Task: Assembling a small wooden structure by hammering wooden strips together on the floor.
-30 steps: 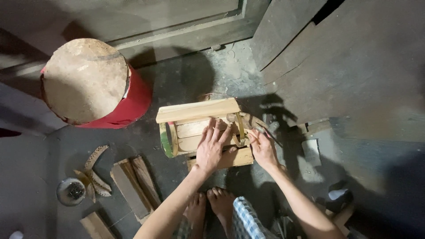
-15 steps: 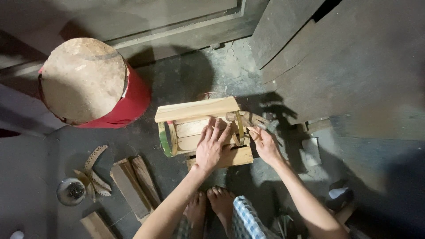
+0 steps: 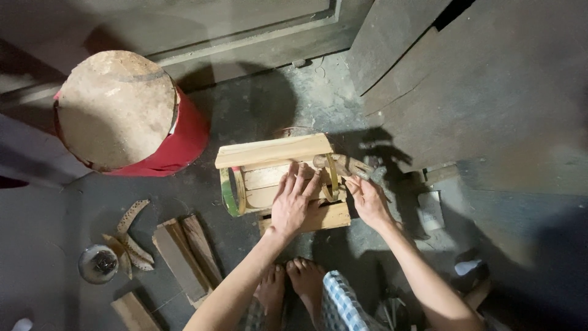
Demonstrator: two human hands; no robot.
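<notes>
The left hand [image 3: 296, 205] lay flat with its fingers spread, pressing down on the slats of a small wooden frame [image 3: 278, 175] that sat on the dark concrete floor [image 3: 257, 110] just in front of the person's bare feet [image 3: 288, 285]. The right hand [image 3: 369, 201] was at the frame's right end, its fingers curled near a bent bamboo hoop [image 3: 332, 179]; whether it pinched the hoop or only touched it could not be told. A hammer [image 3: 343, 164] lay across that same end, unheld. The work seemed to be at the fitting stage, with the hoop being seated against the slats; the next move would likely call for steady downward pressure while the joint was fixed. A matching green-edged hoop [image 3: 230, 191] closed the left end. Farther left lay loose wood offcuts [image 3: 184, 251], a small round tin [image 3: 98, 263], and an upturned red bucket [image 3: 131, 116].
</notes>
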